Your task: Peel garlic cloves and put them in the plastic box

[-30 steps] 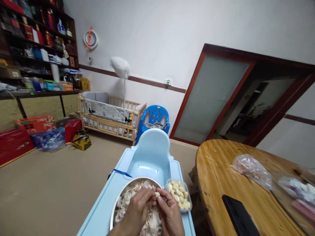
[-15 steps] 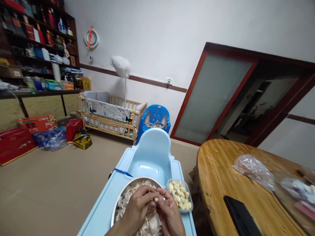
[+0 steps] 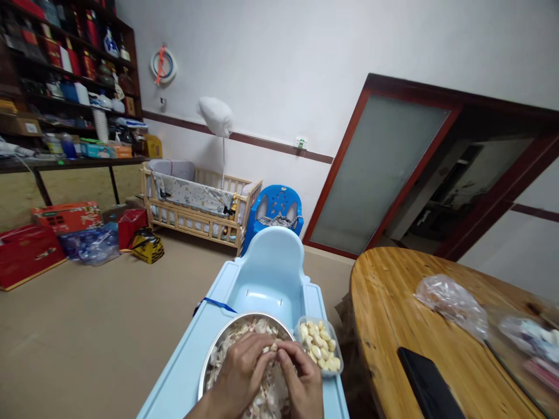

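Note:
Over a steel bowl [image 3: 203,372] heaped with garlic skins [image 3: 267,401], my two hands meet at the fingertips. Between thumb and fingers my left hand [image 3: 242,368] pinches a small garlic clove [image 3: 272,347]. My right hand [image 3: 302,378] is closed too, its thumb and forefinger on the clove's other side. Close to the right hand stands a clear plastic tub [image 3: 339,368] filled with peeled garlic cloves [image 3: 321,346]. Bowl and tub both rest on the tray of a light blue high chair [image 3: 174,372]. My wrists cover part of the bowl.
To the right is a wooden table [image 3: 388,291] bearing a black phone [image 3: 430,384] and a clear plastic bag [image 3: 452,302]. A blue child's chair [image 3: 276,201] and a wooden crib [image 3: 196,224] stand beyond the high chair. Bags and boxes lie on the left floor.
My fingers have shifted around the clove. The right hand has turned, so its thumb now points up at the clove and more of the clove shows. Bowl and tub stay put.

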The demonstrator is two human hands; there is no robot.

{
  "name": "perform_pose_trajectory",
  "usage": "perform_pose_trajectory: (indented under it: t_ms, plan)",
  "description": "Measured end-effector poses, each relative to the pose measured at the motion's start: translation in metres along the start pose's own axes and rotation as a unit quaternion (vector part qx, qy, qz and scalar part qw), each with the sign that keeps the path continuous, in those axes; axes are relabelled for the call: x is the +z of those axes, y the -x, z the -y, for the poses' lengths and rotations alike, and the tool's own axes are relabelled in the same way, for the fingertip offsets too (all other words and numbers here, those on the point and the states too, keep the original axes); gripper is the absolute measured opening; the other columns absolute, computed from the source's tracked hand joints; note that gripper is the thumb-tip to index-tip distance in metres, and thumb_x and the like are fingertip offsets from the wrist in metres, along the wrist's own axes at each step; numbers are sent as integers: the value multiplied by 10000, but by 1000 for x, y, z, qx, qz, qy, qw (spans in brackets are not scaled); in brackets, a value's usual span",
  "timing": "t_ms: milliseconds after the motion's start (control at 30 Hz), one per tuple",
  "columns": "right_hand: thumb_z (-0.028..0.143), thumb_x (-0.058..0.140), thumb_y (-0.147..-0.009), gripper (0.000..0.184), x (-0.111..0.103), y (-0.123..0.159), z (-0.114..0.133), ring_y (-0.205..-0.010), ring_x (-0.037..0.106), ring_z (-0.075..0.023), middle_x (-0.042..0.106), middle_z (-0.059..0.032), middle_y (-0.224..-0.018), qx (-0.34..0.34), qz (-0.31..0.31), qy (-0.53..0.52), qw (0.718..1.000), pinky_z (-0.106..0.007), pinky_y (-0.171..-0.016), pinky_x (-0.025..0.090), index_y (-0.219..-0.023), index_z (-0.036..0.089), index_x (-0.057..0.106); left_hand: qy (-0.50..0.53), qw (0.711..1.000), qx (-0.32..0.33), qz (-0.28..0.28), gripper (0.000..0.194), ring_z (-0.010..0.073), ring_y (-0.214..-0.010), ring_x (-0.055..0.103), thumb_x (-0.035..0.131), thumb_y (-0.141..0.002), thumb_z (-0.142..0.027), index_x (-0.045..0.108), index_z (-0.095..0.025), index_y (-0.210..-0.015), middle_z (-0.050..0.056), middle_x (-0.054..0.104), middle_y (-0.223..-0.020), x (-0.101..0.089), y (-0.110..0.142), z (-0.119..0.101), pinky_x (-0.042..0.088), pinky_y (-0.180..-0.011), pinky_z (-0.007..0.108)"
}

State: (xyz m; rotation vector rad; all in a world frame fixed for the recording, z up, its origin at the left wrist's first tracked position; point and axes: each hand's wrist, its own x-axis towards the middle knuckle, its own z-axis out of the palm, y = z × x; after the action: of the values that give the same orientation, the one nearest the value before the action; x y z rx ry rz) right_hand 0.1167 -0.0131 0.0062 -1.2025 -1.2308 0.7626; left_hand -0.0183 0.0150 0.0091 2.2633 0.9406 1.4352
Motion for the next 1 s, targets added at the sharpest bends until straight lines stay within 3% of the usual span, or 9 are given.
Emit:
perform_pose_trajectory:
  t_ms: [167, 467, 733, 900, 1000]
  plan:
    - [270, 637, -750, 129, -2, 2, 0, -805, 645, -229, 724, -64, -855, -63, -3, 73, 995, -319, -780, 481, -828, 236, 734, -14, 1000, 14, 0, 177, 206, -784, 665, 485, -830, -116, 604, -189, -938, 64, 712, -845, -2, 1, -1, 538, -733, 336]
    - [160, 617, -752, 192, -5, 2, 2, -792, 659, -232, 726, -59, -835, -155, 16, 144, 977, -321, -737, 500, -871, 262, 727, -37, 999, 24, 10, 135, 203, -686, 664, 455, -857, -153, 585, -186, -846, 60, 702, -760, -6, 2, -1, 537, -635, 312]
    - [124, 586, -770, 203, -8, 3, -9, -799, 668, -216, 722, -48, -852, -194, 13, 169, 966, -285, -747, 498, -884, 247, 700, -11, 1000, 10, 17, 128, 203, -674, 668, 462, -861, -162, 589, -173, -841, 64, 704, -747, -3, 5, 2, 533, -608, 293]
    - [154, 491, -844, 168, -8, 3, -13, -745, 660, -188, 698, -57, -844, -270, 18, 232, 934, -269, -681, 507, -918, 209, 631, 18, 1000, -13, 5, 135, 201, -693, 673, 486, -831, -123, 604, -174, -872, 62, 709, -765, -1, 5, 2, 533, -624, 284]
    - [168, 453, -868, 142, -6, 3, -13, -722, 648, -172, 676, -48, -810, -283, 11, 264, 922, -259, -670, 499, -894, 201, 589, 43, 999, -7, -3, 206, 201, -763, 673, 485, -817, -88, 608, -181, -953, 69, 719, -846, 0, 5, 1, 527, -686, 283]
